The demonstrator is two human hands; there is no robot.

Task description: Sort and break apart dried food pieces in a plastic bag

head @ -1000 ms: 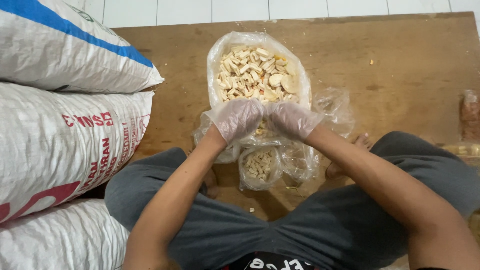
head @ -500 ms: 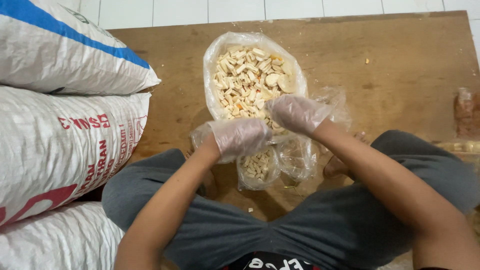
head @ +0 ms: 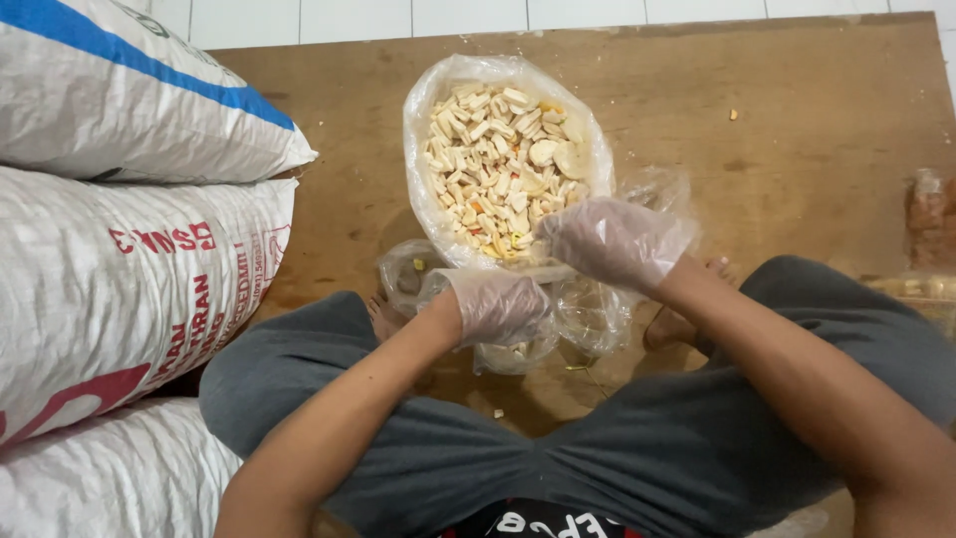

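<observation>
Three white woven sacks are stacked at the left, the top one with a blue stripe. A brown wooden board covers the floor, with white tiles beyond its far edge.

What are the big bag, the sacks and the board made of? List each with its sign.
Big bag: thin clear plastic film, glossy and crinkled.
Sacks: woven plastic by the look, white with a fine weave.
Board: wood or plywood, matt brown, grain and stains showing.
</observation>
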